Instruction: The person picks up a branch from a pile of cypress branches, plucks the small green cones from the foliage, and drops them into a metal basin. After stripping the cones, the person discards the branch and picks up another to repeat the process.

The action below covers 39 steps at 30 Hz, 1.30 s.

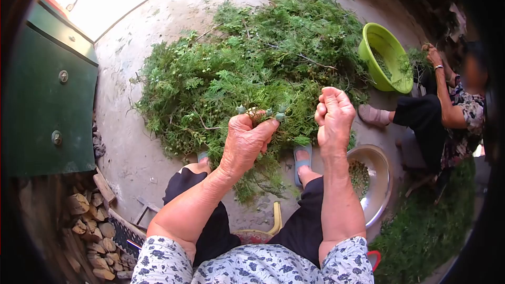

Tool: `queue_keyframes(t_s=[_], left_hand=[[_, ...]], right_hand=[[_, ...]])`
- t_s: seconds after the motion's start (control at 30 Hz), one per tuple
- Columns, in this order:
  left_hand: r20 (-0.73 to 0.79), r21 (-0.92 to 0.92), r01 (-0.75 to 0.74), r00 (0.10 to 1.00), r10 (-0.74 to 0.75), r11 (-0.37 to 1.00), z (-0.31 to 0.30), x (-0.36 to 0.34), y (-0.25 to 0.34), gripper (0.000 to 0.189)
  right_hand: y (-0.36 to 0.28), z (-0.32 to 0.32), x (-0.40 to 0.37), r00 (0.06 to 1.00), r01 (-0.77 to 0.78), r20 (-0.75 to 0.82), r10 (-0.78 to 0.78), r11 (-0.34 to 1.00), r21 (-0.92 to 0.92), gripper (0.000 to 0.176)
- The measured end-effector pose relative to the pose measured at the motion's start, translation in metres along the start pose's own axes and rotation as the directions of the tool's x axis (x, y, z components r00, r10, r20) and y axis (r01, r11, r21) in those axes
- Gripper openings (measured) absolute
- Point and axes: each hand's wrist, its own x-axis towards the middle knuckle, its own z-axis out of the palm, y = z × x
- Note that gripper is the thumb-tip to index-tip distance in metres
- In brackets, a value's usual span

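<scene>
My left hand is closed round a green sprig whose pale blue-green cones stick out by the thumb and fingertips. To its right, my right hand is raised with the fingers curled in and the thumb pressed on them; whatever it may hold is hidden. Both hands are in front of a big heap of green conifer branches on the floor. Beside my right forearm is a metal basin holding many small green cones.
A yellow-green tub with greenery inside stands at the right. Near it another person sits holding a sprig. More cut greenery lies lower right. Green metal doors and stacked firewood are at the left.
</scene>
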Motion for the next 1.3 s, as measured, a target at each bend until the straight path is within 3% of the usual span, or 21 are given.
queue_keyframes(t_s=[0.03, 0.07, 0.17, 0.2, 0.3, 0.33, 0.4, 0.53, 0.6, 0.67, 0.7, 0.73, 0.77, 0.8, 0.87, 1.07, 1.13, 1.2, 1.27, 1.3], left_hand=[[-0.007, 0.059, -0.027, 1.0, 0.027, 0.998, -0.002, -0.001, 0.0, 0.014], [-0.012, 0.06, -0.028, 1.0, 0.028, 0.998, -0.002, -0.001, 0.001, 0.014], [-0.085, 0.089, -0.048, 0.995, 0.056, 0.995, -0.001, 0.004, 0.0, 0.014], [-0.085, 0.087, -0.049, 0.995, 0.056, 0.995, 0.0, 0.003, 0.0, 0.014], [-0.11, 0.133, -0.062, 0.991, 0.077, 0.989, 0.003, 0.001, -0.002, 0.014], [-0.117, 0.184, -0.104, 0.985, 0.126, 0.977, 0.003, 0.002, -0.004, 0.014], [-0.12, 0.234, -0.143, 0.977, 0.174, 0.962, 0.005, 0.002, -0.007, 0.014], [-0.132, 0.192, -0.156, 0.974, 0.183, 0.969, 0.006, 0.002, -0.012, 0.014], [-0.14, 0.186, -0.138, 0.976, 0.165, 0.973, 0.005, 0.002, -0.01, 0.014], [-0.117, 0.053, -0.022, 0.993, 0.028, 0.998, 0.006, 0.0, -0.001, 0.009], [-0.117, 0.053, -0.021, 0.993, 0.027, 0.998, 0.004, 0.001, -0.001, 0.009], [-0.074, -0.055, -0.023, 0.997, 0.019, 0.998, 0.002, 0.002, 0.0, 0.007], [-0.032, -0.164, -0.02, 0.999, 0.015, 0.986, 0.0, 0.003, 0.001, 0.005], [-0.032, -0.164, -0.021, 0.999, 0.016, 0.986, 0.001, 0.003, 0.001, 0.005], [-0.056, -0.082, -0.011, 0.998, 0.006, 0.997, 0.003, 0.003, 0.003, 0.002], [-0.009, -0.16, 0.059, 0.998, -0.061, 0.985, 0.008, 0.003, 0.0, 0.003], [0.003, -0.161, 0.069, 0.998, -0.07, 0.985, 0.004, 0.004, -0.003, 0.004], [-0.007, -0.108, 0.055, 0.998, -0.056, 0.993, 0.003, 0.004, -0.004, 0.005], [-0.019, -0.085, 0.058, 0.998, -0.06, 0.995, 0.003, 0.005, -0.004, 0.006], [-0.033, -0.062, 0.063, 0.997, -0.065, 0.996, 0.003, 0.005, -0.004, 0.007]], right_hand=[[-0.007, -0.003, 0.0, 0.995, -0.002, 0.103, 0.002, 1.0, 0.0, 0.004], [-0.009, 0.0, -0.005, 0.994, -0.004, 0.107, 0.004, 1.0, 0.0, 0.004], [-0.007, 0.008, -0.026, 0.928, -0.196, 0.348, 0.132, 0.968, 0.157, 0.014], [-0.005, 0.011, -0.032, 0.922, -0.195, 0.365, 0.131, 0.97, 0.145, 0.009], [0.0, 0.019, -0.047, 0.938, 0.057, 0.346, 0.03, 0.97, -0.236, 0.021], [0.007, 0.023, -0.048, 0.93, 0.28, 0.342, -0.136, 0.866, -0.415, 0.024], [0.001, 0.031, -0.055, 0.866, 0.493, 0.377, -0.328, 0.682, -0.54, 0.026], [0.009, 0.033, -0.054, 0.898, 0.423, 0.371, -0.236, 0.694, -0.582, 0.024], [0.014, 0.032, -0.052, 0.905, 0.383, 0.376, -0.197, 0.763, -0.521, 0.023], [0.015, 0.031, -0.051, 0.882, 0.427, 0.401, -0.247, 0.777, -0.462, 0.018], [0.011, 0.03, -0.05, 0.929, 0.176, 0.366, -0.048, 0.929, -0.326, 0.017], [0.006, 0.028, -0.05, 0.917, -0.102, 0.365, 0.159, 0.98, -0.171, 0.017], [0.0, 0.028, -0.048, 0.878, -0.265, 0.418, 0.233, 0.964, 0.018, 0.019], [-0.002, 0.025, -0.045, 0.878, -0.265, 0.418, 0.233, 0.964, 0.017, 0.019], [-0.006, 0.02, -0.039, 0.788, -0.48, 0.511, 0.342, 0.862, 0.163, 0.024], [0.002, 0.002, -0.034, 0.756, -0.624, 0.511, 0.41, 0.686, 0.373, 0.022], [-0.003, -0.006, -0.02, 0.783, -0.591, 0.565, 0.261, 0.595, 0.544, 0.023], [-0.018, -0.004, -0.018, 0.843, -0.495, 0.469, 0.264, 0.722, 0.483, 0.026], [-0.027, 0.002, -0.024, 0.847, -0.455, 0.465, 0.257, 0.803, 0.384, 0.026], [-0.024, 0.001, -0.024, 0.82, -0.41, 0.521, 0.236, 0.877, 0.249, 0.023]])
